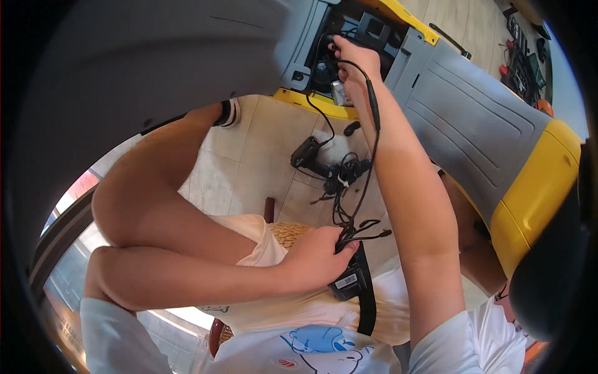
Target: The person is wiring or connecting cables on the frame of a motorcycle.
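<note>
My right hand (360, 62) reaches into an open compartment (398, 59) of a grey and yellow machine. Its fingers are closed around a black cable (372, 103), which has a thicker section lying along my wrist. What the fingertips touch inside is partly hidden. Low over my lap, my left hand (321, 258) grips a bundle of thin black cables (349, 227) with several loose plug ends sticking out. Just under that hand lies a black box with a pale label (349, 280), by a black strap (369, 305).
A black power adapter (305, 153) and tangled cables (342, 174) are below the compartment, over the tiled floor (243, 168). A large dark grey panel (156, 68) fills the upper left. Grey and yellow casing (479, 118) stands at right; tools (523, 68) lie beyond it.
</note>
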The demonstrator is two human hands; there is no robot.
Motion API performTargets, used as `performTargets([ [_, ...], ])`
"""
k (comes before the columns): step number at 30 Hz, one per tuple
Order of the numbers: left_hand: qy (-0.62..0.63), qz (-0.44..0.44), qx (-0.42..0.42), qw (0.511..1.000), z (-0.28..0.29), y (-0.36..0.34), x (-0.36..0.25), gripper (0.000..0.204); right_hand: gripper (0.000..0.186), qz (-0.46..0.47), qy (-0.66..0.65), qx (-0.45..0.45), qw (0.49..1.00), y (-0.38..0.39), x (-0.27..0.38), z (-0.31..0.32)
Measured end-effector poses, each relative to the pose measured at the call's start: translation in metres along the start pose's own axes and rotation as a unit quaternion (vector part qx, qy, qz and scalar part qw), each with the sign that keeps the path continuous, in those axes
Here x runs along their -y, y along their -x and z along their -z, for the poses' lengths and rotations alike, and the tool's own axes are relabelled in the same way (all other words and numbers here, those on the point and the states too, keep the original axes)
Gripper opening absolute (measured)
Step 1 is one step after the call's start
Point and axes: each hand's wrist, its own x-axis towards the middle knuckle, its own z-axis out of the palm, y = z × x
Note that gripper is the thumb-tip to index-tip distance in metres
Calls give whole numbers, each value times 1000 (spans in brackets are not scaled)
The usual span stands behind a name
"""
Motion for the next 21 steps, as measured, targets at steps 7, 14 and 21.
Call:
performTargets([
  [7, -3, -22, 30, 999, 12, 11, -17, 17, 20, -141, -211, 123, 959, -7, 17, 32],
  [14, -16, -21, 41, 999, 18, 17, -20, 16, 22, -162, -252, 174, 938, -14, 14, 37],
  [21, 5, -18, 34, 999, 16, 16, -16, 18, 20, -164, -250, 143, 943, -9, 15, 33],
])
